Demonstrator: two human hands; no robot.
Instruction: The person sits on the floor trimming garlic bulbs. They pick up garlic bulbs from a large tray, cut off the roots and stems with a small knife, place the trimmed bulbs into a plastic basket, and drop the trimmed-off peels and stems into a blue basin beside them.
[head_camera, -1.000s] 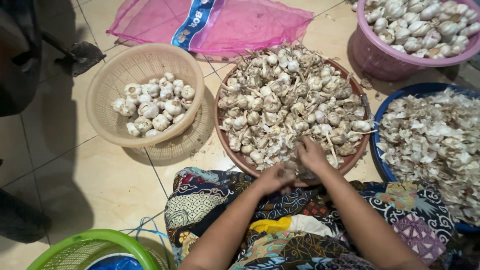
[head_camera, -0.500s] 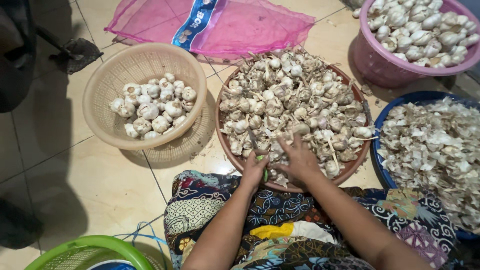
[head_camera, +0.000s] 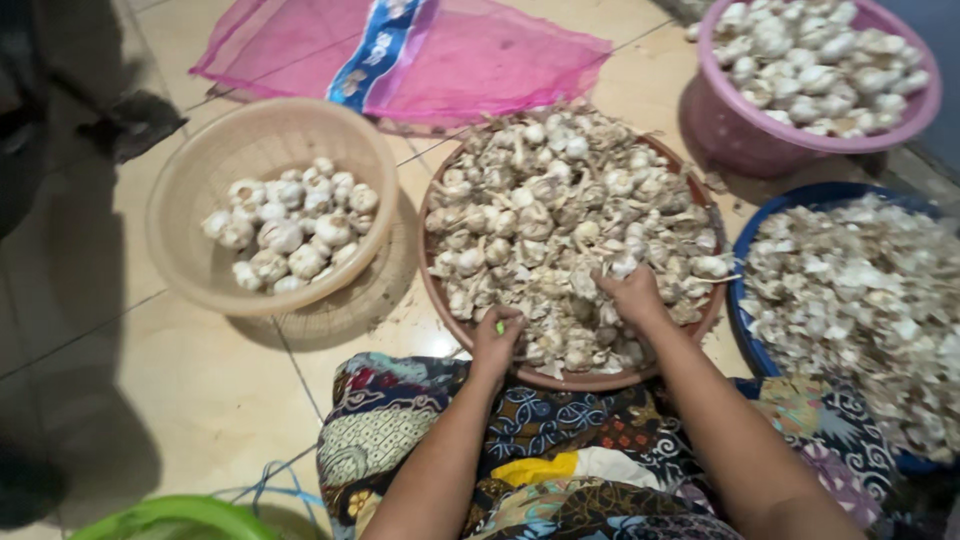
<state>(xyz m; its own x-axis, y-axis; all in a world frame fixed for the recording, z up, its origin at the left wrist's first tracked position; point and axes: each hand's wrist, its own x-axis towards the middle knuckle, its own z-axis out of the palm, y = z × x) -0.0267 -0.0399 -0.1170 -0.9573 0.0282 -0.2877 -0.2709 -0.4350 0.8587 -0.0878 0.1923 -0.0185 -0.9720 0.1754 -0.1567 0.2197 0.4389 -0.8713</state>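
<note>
A wide brown bowl (head_camera: 588, 381) in front of me is heaped with unpeeled garlic bulbs (head_camera: 545, 215). My left hand (head_camera: 497, 342) rests at the bowl's near rim, fingers closed around a small green-tipped tool whose blade is hidden. My right hand (head_camera: 634, 297) reaches further into the heap, its fingers closed around one garlic bulb (head_camera: 622, 266). Both forearms stretch out over the patterned cloth (head_camera: 560, 440) on my lap.
A tan woven basket (head_camera: 175, 180) with cleaner white bulbs stands on the left. At the back right a pink tub (head_camera: 760, 145) holds more bulbs, and a blue basin (head_camera: 746, 340) of papery skins is on the right. A pink mesh sack (head_camera: 480, 60) lies behind, a green basket (head_camera: 170, 515) near left.
My hands were together at the bowl's near rim. They have parted: the right one moved up into the heap onto a bulb, the left stayed by the rim.
</note>
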